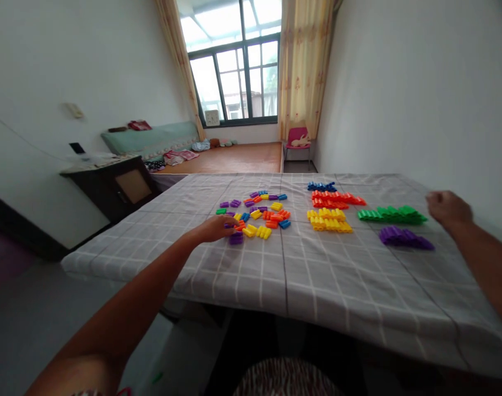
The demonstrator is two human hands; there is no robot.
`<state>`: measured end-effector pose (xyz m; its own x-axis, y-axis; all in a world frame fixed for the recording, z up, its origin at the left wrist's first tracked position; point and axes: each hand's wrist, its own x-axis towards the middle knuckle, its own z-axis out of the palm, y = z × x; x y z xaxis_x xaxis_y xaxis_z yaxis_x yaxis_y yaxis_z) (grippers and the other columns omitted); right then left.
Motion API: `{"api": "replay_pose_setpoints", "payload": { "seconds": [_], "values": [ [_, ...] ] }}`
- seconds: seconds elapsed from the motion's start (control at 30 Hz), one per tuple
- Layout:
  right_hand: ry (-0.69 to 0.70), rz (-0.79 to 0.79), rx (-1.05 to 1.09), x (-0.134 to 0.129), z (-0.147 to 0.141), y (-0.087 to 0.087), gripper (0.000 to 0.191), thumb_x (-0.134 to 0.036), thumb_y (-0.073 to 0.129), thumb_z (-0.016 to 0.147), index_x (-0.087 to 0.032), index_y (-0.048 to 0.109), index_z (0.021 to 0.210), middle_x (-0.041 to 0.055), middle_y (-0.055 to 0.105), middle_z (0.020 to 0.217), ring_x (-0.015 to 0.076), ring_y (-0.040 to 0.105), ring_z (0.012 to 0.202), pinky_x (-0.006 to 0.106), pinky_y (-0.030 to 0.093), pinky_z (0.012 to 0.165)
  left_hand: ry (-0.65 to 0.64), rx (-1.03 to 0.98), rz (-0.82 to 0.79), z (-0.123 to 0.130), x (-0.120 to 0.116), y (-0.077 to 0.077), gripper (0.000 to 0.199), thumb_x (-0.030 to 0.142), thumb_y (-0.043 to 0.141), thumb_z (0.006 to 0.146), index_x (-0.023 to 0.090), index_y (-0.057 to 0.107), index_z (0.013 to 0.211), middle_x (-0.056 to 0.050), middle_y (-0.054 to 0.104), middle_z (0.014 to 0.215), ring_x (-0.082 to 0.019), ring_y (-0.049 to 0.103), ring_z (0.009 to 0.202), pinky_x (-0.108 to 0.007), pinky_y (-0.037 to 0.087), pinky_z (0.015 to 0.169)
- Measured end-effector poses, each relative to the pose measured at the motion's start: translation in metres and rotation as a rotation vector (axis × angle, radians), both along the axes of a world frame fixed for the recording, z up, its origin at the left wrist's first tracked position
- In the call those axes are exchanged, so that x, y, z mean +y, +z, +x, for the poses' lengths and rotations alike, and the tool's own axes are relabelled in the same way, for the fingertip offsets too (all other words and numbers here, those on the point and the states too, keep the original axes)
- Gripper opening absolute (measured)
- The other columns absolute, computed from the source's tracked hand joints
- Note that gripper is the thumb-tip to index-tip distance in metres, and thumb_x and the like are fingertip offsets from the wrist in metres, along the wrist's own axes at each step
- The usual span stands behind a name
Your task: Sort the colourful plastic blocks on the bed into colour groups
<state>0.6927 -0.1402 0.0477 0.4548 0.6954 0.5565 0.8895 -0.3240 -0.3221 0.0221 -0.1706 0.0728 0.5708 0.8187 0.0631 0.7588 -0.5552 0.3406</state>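
Note:
My left hand (pixel 213 229) reaches in at the left edge of a loose, mixed-colour scatter of small, tube-like plastic pieces (pixel 256 214). Its fingers are bent around a purple piece (pixel 228 225), and other purple pieces (pixel 236 238) lie just below. At the far right my right hand (pixel 448 209), slightly blurred, is closed in a fist above the cloth; whatever is inside is hidden. Nearest to it are rows of green pieces (pixel 393 214) and purple pieces (pixel 404 238). Farther left lie grouped yellow (pixel 328 220), orange-red (pixel 336 199) and blue pieces (pixel 322 187).
A grey checked cloth (pixel 251 275) covers the table, its front edge close to my body. Beyond stand a bed (pixel 243 157), a pink chair (pixel 297 137) and a window. A dark cabinet (pixel 110 190) is at the left, and a white wall rises on the right.

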Motion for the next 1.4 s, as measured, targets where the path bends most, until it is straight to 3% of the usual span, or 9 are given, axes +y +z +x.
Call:
{"api": "replay_pose_setpoints", "payload": {
  "seconds": [0.07, 0.13, 0.3, 0.47, 0.73, 0.87, 1.1, 1.3, 1.4],
  "values": [
    [0.094, 0.018, 0.057, -0.001, -0.055, 0.018, 0.027, -0.023, 0.051, 0.089, -0.014, 0.071, 0.104, 0.0234, 0.07, 0.103, 0.0195, 0.063, 0.076, 0.034, 0.042, 0.069, -0.094, 0.012, 0.01, 0.013, 0.003, -0.004, 0.031, 0.035, 0.056, 0.083, 0.023, 0.07, 0.109, -0.005, 0.07, 0.112, -0.019, 0.063, 0.102, -0.028, 0.045, 0.093],
    [0.383, 0.004, 0.076, -0.004, -0.123, 0.027, 0.03, -0.023, 0.049, 0.09, -0.015, 0.067, 0.113, 0.0171, 0.069, 0.11, 0.0191, 0.064, 0.086, 0.031, 0.045, 0.077, -0.191, 0.018, 0.025, 0.032, 0.01, -0.006, 0.032, 0.031, 0.06, 0.081, 0.023, 0.069, 0.111, -0.006, 0.069, 0.114, -0.02, 0.062, 0.104, -0.03, 0.044, 0.096],
    [0.942, -0.104, -0.015, -0.014, -0.285, 0.008, 0.028, -0.023, 0.051, 0.088, -0.019, 0.067, 0.111, 0.009, 0.069, 0.111, 0.0194, 0.065, 0.091, 0.033, 0.05, 0.086, -0.347, 0.063, -0.017, 0.082, 0.026, -0.004, 0.043, 0.026, 0.068, 0.075, 0.023, 0.066, 0.117, -0.005, 0.068, 0.112, -0.019, 0.063, 0.098, -0.028, 0.047, 0.089],
    [1.007, -0.233, -0.169, -0.003, -0.367, -0.019, 0.027, -0.017, 0.054, 0.086, -0.018, 0.069, 0.109, 0.0126, 0.067, 0.116, 0.0251, 0.059, 0.11, 0.04, 0.044, 0.099, -0.348, 0.161, -0.095, 0.087, 0.046, -0.001, 0.049, 0.022, 0.073, 0.068, 0.024, 0.067, 0.116, -0.003, 0.07, 0.105, -0.019, 0.064, 0.089, -0.024, 0.048, 0.075],
    [1.217, -0.295, 0.16, 0.012, -0.364, -0.022, 0.023, -0.012, 0.054, 0.081, -0.02, 0.069, 0.095, 0.0045, 0.071, 0.106, 0.0188, 0.064, 0.101, 0.034, 0.049, 0.091, -0.274, -0.107, -0.012, 0.041, 0.077, -0.039, 0.044, 0.024, 0.068, 0.072, 0.017, 0.067, 0.115, -0.005, 0.069, 0.1, -0.017, 0.062, 0.085, -0.025, 0.047, 0.078],
    [1.019, -0.204, 0.306, 0.009, -0.36, -0.03, 0.023, -0.02, 0.048, 0.088, -0.021, 0.067, 0.102, 0.0049, 0.071, 0.101, 0.0182, 0.066, 0.093, 0.035, 0.051, 0.085, -0.214, -0.287, 0.05, 0.035, 0.078, -0.056, 0.037, 0.027, 0.062, 0.077, 0.016, 0.068, 0.111, -0.007, 0.069, 0.102, -0.015, 0.062, 0.081, -0.027, 0.049, 0.078],
    [1.089, -0.29, 0.143, -0.019, -0.381, -0.013, 0.032, -0.048, 0.054, 0.088, -0.021, 0.068, 0.095, 0.0036, 0.07, 0.084, 0.0145, 0.061, 0.069, 0.027, 0.046, 0.066, -0.143, -0.402, 0.169, 0.036, 0.07, -0.048, 0.025, 0.022, 0.054, 0.082, 0.019, 0.071, 0.1, -0.007, 0.069, 0.109, -0.019, 0.062, 0.101, -0.033, 0.048, 0.094],
    [1.304, -0.481, 0.029, -0.032, -0.382, -0.004, 0.022, -0.039, 0.068, 0.08, -0.02, 0.068, 0.091, 0.0028, 0.068, 0.086, 0.0144, 0.061, 0.073, 0.025, 0.045, 0.067, 0.011, -0.446, 0.288, 0.025, 0.078, -0.044, 0.027, 0.018, 0.049, 0.084, 0.018, 0.071, 0.099, -0.006, 0.07, 0.103, -0.018, 0.063, 0.095, -0.032, 0.049, 0.091],
    [1.159, -0.321, -0.049, -0.03, -0.378, -0.002, 0.013, -0.031, 0.066, 0.082, -0.021, 0.067, 0.09, 0.0049, 0.068, 0.089, 0.0183, 0.06, 0.082, 0.029, 0.046, 0.074, 0.145, -0.44, 0.325, 0.016, 0.084, -0.039, 0.028, 0.017, 0.048, 0.082, 0.018, 0.071, 0.099, -0.005, 0.07, 0.103, -0.017, 0.063, 0.094, -0.03, 0.049, 0.09]
  ]
}}
